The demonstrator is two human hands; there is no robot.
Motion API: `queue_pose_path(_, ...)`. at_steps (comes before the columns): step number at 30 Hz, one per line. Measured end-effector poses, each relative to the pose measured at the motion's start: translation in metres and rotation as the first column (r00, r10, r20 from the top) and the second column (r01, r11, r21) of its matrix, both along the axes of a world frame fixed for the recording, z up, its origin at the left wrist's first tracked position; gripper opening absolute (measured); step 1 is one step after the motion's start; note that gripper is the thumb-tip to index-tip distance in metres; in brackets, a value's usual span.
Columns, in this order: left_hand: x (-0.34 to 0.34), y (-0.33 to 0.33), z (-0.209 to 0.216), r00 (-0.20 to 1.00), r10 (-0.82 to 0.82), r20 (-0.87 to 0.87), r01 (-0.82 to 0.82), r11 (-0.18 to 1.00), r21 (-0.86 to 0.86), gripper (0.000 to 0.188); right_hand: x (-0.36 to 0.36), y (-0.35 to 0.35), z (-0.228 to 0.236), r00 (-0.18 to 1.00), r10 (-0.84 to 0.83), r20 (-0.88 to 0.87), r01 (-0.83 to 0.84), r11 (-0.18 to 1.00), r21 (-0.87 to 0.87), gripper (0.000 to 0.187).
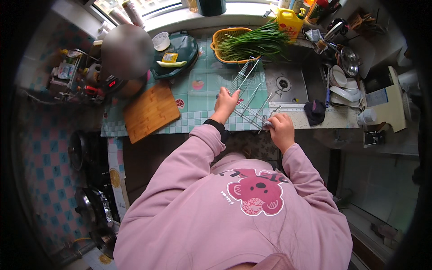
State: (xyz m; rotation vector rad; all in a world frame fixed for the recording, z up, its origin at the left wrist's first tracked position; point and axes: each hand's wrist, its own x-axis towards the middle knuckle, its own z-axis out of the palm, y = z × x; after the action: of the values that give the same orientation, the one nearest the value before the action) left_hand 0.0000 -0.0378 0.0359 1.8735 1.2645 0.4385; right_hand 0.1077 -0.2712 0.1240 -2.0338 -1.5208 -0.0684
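Observation:
A metal wire rack (242, 75) is tilted over the near edge of the tiled counter, between the cutting board and the sink. My left hand (225, 106) is closed around the wires on its left side. At the rack's near right corner my right hand (282, 130) is closed, fingers pinching a small greyish wad (267, 124) against the wires. Whether that wad is a cloth or a scouring pad cannot be made out. Beneath the rack lies a clear plastic sheet or lid (202, 83) on the counter.
A yellow basket of long green leaves (252, 42) stands behind the rack. To the right are the steel sink (294, 81), a dark cloth (314, 112) and stacked bowls (337, 76). A wooden cutting board (151, 110) overhangs the counter edge at left, near a dark green lid (186, 51).

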Motion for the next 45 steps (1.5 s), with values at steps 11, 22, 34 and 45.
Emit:
queue_pose_path(11, -0.006, -0.005, 0.033, 0.978, -0.068, -0.198, 0.08, 0.995, 0.055, 0.057, -0.027, 0.04, -0.013, 0.966, 0.037, 0.256, -0.024, 0.998, -0.055, 0.005)
queue_pose_path(22, 0.001, 0.007, 0.017, 0.902, -0.399, -0.168, 0.423, 0.735, 0.53, 0.044, -0.027, 0.026, -0.006, 0.966, -0.028, 0.259, 0.053, 0.995, -0.09, 0.014)
queue_pose_path(34, 0.002, 0.007, 0.012, 0.903, -0.406, -0.139, 0.419, 0.763, 0.492, 0.041, -0.023, 0.007, 0.002, 0.982, -0.054, 0.179, 0.08, 0.987, -0.139, 0.018)
queue_pose_path(45, -0.001, 0.008, 0.02, 0.911, -0.384, -0.152, 0.406, 0.767, 0.496, 0.034, -0.029, 0.02, -0.005, 0.965, -0.067, 0.253, 0.104, 0.986, -0.133, 0.015)
